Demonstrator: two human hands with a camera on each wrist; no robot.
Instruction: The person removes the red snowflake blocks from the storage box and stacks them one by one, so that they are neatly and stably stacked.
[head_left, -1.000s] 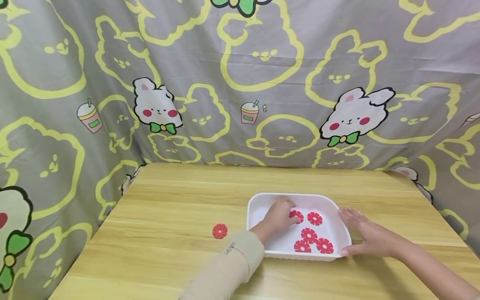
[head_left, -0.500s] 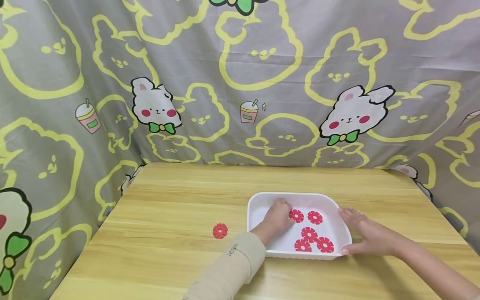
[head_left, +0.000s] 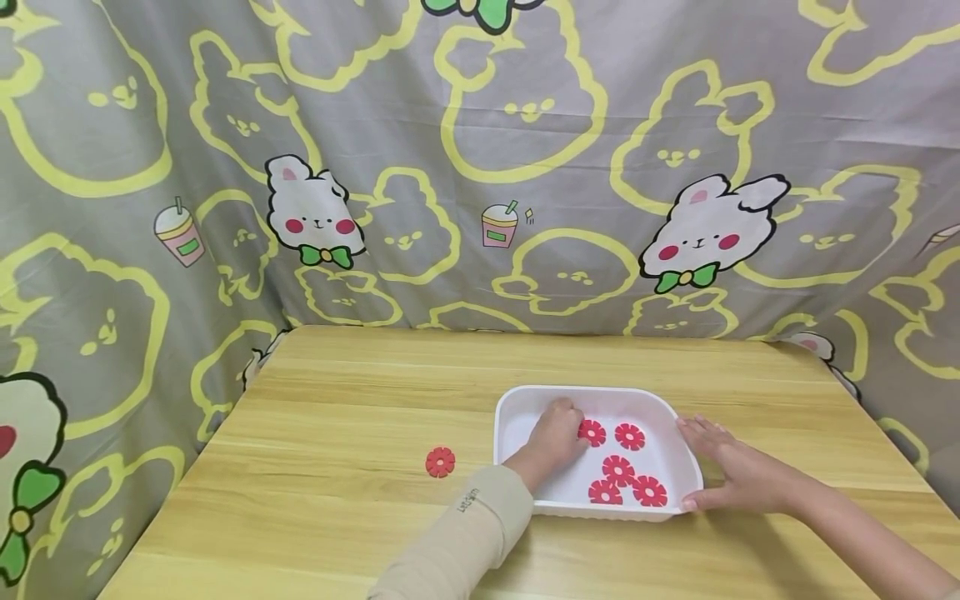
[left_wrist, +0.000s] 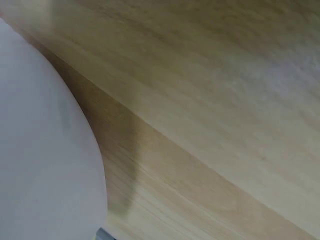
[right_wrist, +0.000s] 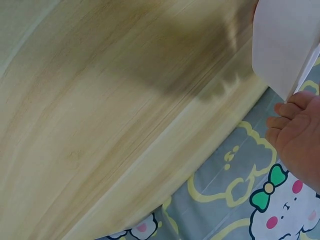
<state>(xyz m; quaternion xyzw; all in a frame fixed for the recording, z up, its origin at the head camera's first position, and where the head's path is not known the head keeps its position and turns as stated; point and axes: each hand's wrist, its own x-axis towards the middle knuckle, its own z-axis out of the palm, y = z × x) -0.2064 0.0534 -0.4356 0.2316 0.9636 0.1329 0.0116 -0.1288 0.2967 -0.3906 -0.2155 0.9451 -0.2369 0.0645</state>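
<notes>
A white plastic box [head_left: 570,392] stands on the wooden table in the head view. My left hand [head_left: 553,437] reaches inside, fingers curled at the left edge of a red notched snowflake disc [head_left: 594,432]; it seems to pinch this disc, though the fingertips are partly hidden. Several more red discs [head_left: 649,491] lie on the box floor, some overlapping. My right hand [head_left: 742,473] holds the box's right end between thumb and fingers. In the right wrist view, fingers of the right hand [right_wrist: 300,130] touch a corner of the box [right_wrist: 280,45].
One red disc [head_left: 440,462] lies on the table [head_left: 360,400] left of the box. A grey curtain [head_left: 405,108] printed with rabbits hangs behind and beside the table. A pale curved surface [left_wrist: 45,140] fills the left of the left wrist view.
My left fingers, spread over the red disc a second ago, have drawn in and curled at its left edge. The right hand and the box stay in place.
</notes>
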